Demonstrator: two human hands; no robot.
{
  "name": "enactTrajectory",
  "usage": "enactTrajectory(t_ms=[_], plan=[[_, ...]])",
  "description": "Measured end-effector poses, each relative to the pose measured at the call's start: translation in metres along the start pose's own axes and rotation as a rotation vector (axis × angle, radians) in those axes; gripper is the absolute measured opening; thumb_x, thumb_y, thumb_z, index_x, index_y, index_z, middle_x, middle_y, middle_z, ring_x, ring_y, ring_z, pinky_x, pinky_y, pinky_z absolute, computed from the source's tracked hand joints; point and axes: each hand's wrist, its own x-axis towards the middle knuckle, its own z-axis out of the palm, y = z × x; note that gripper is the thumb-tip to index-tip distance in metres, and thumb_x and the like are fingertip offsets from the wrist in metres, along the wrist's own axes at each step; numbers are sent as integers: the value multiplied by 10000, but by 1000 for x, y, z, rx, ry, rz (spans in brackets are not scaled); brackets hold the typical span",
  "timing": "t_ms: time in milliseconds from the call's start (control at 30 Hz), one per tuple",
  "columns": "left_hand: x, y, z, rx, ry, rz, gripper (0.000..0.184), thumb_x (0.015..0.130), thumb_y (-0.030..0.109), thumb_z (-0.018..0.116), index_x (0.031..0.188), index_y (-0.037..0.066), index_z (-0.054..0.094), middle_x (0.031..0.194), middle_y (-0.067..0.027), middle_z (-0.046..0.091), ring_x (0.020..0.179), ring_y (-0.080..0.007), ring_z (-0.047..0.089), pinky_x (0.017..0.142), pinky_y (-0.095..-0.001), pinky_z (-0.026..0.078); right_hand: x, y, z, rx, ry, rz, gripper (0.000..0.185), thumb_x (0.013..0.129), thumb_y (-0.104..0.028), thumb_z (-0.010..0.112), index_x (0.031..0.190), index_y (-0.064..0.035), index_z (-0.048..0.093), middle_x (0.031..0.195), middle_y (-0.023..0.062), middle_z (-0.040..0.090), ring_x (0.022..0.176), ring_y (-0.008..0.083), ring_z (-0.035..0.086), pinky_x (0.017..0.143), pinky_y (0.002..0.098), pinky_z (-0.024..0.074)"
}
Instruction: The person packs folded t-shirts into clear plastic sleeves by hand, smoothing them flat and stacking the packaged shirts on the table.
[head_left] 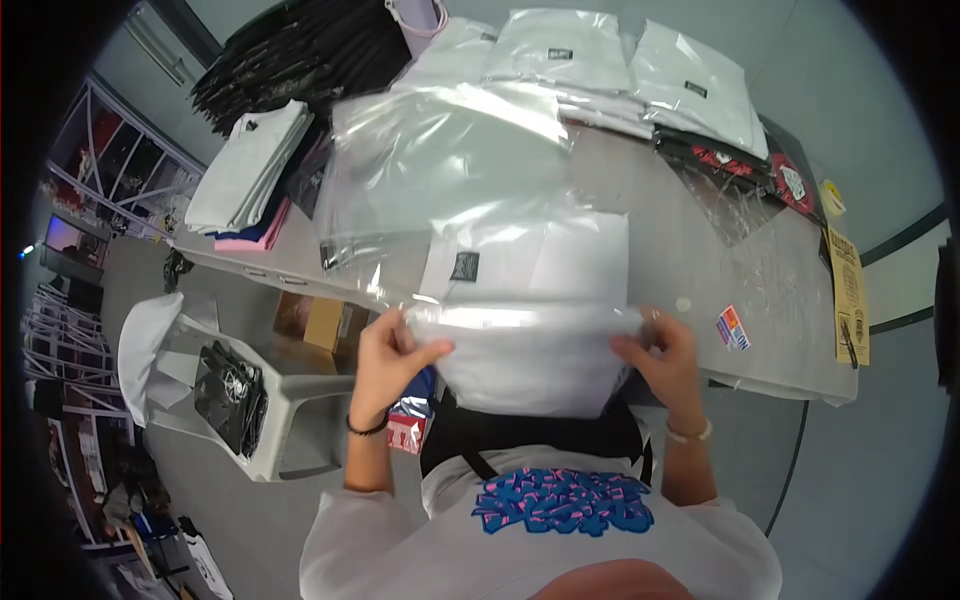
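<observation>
A folded white T-shirt [540, 260] with a small dark label lies at the front edge of the table, its near part inside a clear plastic bag [520, 318]. My left hand [392, 355] pinches the bag's left edge between thumb and fingers. At the opposite edge, my right hand [662, 355] grips the bag in the same way. The near end of the shirt and bag hangs over the table edge toward my lap. Just beyond the shirt lies a stack of flat clear plastic bags [450, 160].
Bagged white shirts [560, 50] are stacked along the back, beside a pile of black packages [300, 60]. Folded shirts [250, 170] sit at the table's left end. A sticker [733, 328] lies on the right. A pale plastic chair [270, 430] and cardboard box [325, 325] stand left.
</observation>
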Motion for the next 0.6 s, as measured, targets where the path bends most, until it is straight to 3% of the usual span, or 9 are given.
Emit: enactTrajectory(t_ms=[133, 233, 333, 367, 400, 433, 500, 533, 600], plan=[[8, 101, -19, -44, -35, 488, 400, 636, 33, 834, 963, -22, 610, 901, -74, 643, 811, -121, 602, 716, -222, 469, 17, -71, -41, 18, 155, -278, 238, 722, -36, 760, 908, 3, 617, 828, 51, 631, 743, 98, 579, 657, 231, 449], [26, 179, -6, -286, 161, 533, 471, 611, 43, 838, 1008, -39, 598, 919, -78, 626, 849, -150, 590, 749, -254, 469, 47, -127, -58, 85, 537, -391, 241, 745, -43, 734, 934, 22, 600, 892, 75, 636, 786, 128, 591, 710, 264, 479], [38, 188, -1, -252, 190, 891, 399, 637, 79, 794, 967, -36, 600, 903, -81, 617, 854, -174, 585, 729, -269, 469, 51, -126, -81, 124, 515, -792, 338, 833, -94, 657, 1122, 34, 535, 1027, 126, 606, 955, 202, 573, 858, 299, 444], [39, 177, -3, -207, 177, 1010, 368, 654, 105, 777, 946, -33, 603, 899, -83, 615, 855, -180, 583, 721, -273, 468, 46, -117, -86, -24, 565, -813, 309, 780, -127, 696, 1011, 32, 567, 913, 141, 621, 849, 208, 607, 747, 288, 471], [41, 160, -8, -68, 52, 1119, 300, 699, 209, 716, 878, -8, 615, 900, -101, 609, 853, -193, 583, 711, -278, 461, 40, -108, -88, -37, 236, -891, 325, 777, -200, 679, 993, 26, 589, 976, 173, 621, 881, 265, 617, 786, 312, 464], [33, 141, -9, 55, -60, 983, 358, 735, 340, 673, 853, 4, 627, 907, -107, 612, 865, -223, 591, 732, -284, 451, 31, -90, -97, -96, 32, -787, 324, 775, -229, 644, 982, 18, 613, 1048, 205, 614, 917, 295, 615, 816, 332, 459], [22, 118, -7, 375, -375, 740, 357, 712, 133, 678, 1043, 15, 613, 1110, -139, 589, 1062, -302, 552, 877, -371, 444, 5, -77, -93, -404, -160, -454, 305, 853, -184, 563, 1081, 13, 611, 1220, 227, 558, 1187, 334, 497, 968, 400, 389], [19, 99, -6, 448, -539, 569, 552, 692, 39, 673, 1225, 36, 529, 1258, -184, 520, 1196, -364, 467, 991, -434, 383, 0, -64, -95, -398, -122, -288, 312, 868, -163, 540, 1123, 10, 591, 1268, 223, 520, 1227, 337, 456, 998, 404, 358], [18, 74, -24, 618, -624, 419, 683, 678, 94, 739, 1309, 49, 480, 1355, -165, 464, 1274, -346, 410, 1068, -415, 310, -17, -35, -93, -371, -62, 78, 340, 896, -121, 494, 1207, 4, 550, 1364, 216, 445, 1308, 344, 374, 1058, 412, 295]])
